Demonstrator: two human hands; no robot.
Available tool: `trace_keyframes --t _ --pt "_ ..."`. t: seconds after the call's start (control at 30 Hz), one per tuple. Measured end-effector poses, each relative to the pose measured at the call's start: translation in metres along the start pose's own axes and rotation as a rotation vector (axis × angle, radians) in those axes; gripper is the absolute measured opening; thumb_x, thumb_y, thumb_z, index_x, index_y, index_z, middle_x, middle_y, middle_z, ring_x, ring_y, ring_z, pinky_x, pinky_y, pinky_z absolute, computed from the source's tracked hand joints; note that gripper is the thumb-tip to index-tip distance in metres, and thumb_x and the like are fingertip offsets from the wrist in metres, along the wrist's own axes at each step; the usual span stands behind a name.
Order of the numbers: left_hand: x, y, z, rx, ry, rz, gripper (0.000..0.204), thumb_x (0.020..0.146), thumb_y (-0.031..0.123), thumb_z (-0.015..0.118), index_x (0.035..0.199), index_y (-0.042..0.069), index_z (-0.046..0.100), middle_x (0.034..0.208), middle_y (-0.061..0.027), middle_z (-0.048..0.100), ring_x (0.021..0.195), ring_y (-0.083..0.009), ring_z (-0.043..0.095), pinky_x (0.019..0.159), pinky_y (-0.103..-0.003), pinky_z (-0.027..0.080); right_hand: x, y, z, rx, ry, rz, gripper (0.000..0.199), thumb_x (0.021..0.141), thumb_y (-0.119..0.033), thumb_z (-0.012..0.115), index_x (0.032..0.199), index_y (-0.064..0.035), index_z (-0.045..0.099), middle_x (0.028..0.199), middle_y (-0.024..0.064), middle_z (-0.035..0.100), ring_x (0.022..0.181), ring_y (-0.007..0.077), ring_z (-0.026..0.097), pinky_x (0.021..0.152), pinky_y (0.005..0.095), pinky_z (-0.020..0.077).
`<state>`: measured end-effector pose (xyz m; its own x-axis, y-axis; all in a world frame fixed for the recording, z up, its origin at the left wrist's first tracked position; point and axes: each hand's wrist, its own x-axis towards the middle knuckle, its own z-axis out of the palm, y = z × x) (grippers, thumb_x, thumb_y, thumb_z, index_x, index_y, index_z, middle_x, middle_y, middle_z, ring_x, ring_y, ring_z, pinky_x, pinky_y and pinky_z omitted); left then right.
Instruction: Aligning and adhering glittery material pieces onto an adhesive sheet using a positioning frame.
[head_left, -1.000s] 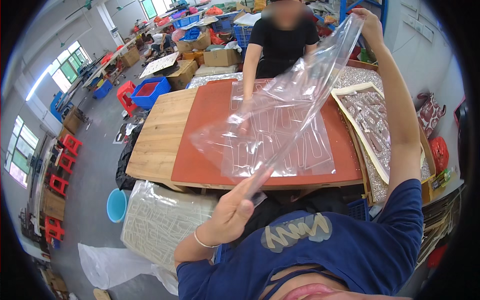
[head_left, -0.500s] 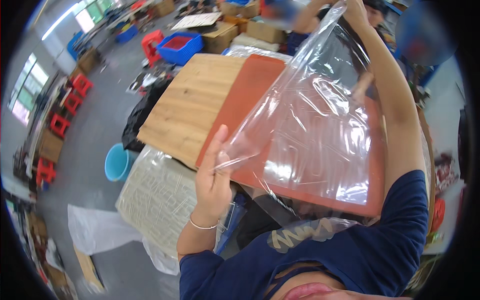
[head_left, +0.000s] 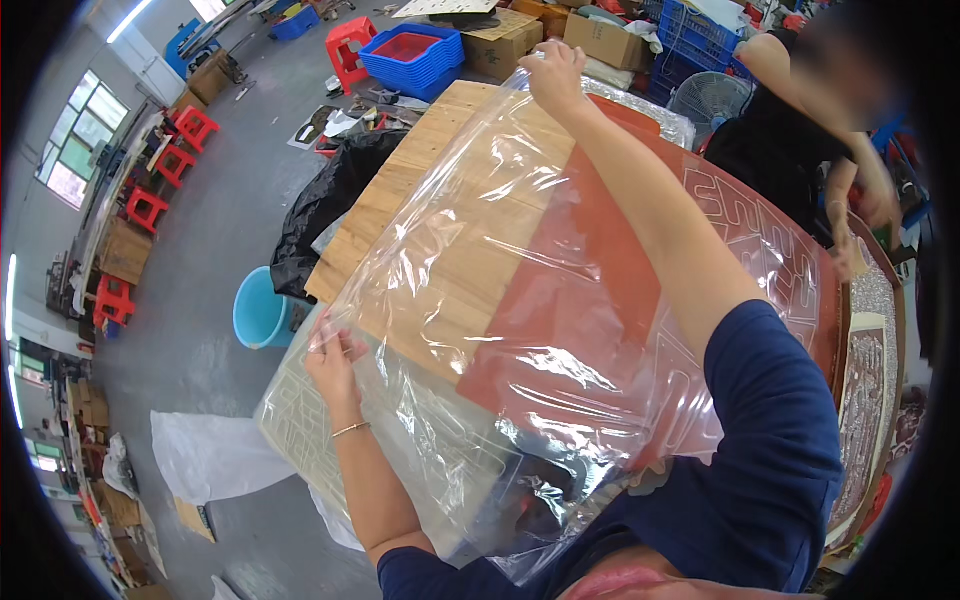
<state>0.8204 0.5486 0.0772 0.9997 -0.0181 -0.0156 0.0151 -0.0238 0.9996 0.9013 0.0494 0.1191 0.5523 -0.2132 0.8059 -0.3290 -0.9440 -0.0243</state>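
Observation:
A large clear plastic sheet (head_left: pixel 430 250) is stretched between my two hands, its shiny folds catching the light. My left hand (head_left: pixel 335 360) pinches its near left edge, above a pale stack with raised outlines (head_left: pixel 290 405). Farther away, my right hand (head_left: pixel 555 75) grips the far corner of the sheet. Beneath the sheet lie a wooden board (head_left: pixel 455 115) and a reddish-brown mat (head_left: pixel 540 345) that overlaps it. Raised outline shapes (head_left: pixel 755 225) show on clear film over the right part of the mat. The sheet's lower part hangs against my body.
A co-worker (head_left: pixel 800 140) stands at the right beside a fan (head_left: pixel 710 98). A black bag (head_left: pixel 330 205) and a light-blue bucket (head_left: pixel 262 308) stand left of the board. Stacked blue baskets (head_left: pixel 412 60) and a red stool (head_left: pixel 350 50) are behind. White plastic (head_left: pixel 215 455) lies on the floor.
Both hands have moved left with the clear sheet, which now spans the wooden board and pale stack. The outline shapes on the mat's right side are uncovered. My view has shifted right.

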Motion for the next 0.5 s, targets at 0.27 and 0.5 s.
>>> trace_keyframes --t 0.27,0.5 --pt "0.084 -0.074 -0.014 0.356 0.178 0.270 0.025 0.095 0.015 0.056 0.116 0.004 0.063 0.072 0.0015 0.056 0.056 -0.0040 0.046 0.049 -0.020 0.039 -0.020 -0.004 0.090 -0.009 0.104 0.041 0.056 0.079 -0.021 0.065 0.133 -0.0177 0.049 0.128 0.0179 0.049 0.122 0.0310 0.043 0.102 0.0631 0.0205" --pt "0.112 -0.088 -0.029 0.455 0.120 0.233 0.044 0.086 0.010 0.066 0.128 0.002 0.055 0.080 -0.0008 0.058 0.060 -0.0034 0.046 0.050 -0.020 0.039 -0.056 0.072 0.081 0.086 -0.304 0.345 0.059 0.078 -0.033 0.072 0.129 -0.0107 0.053 0.131 0.0217 0.049 0.126 0.0364 0.043 0.103 0.0534 0.0312"
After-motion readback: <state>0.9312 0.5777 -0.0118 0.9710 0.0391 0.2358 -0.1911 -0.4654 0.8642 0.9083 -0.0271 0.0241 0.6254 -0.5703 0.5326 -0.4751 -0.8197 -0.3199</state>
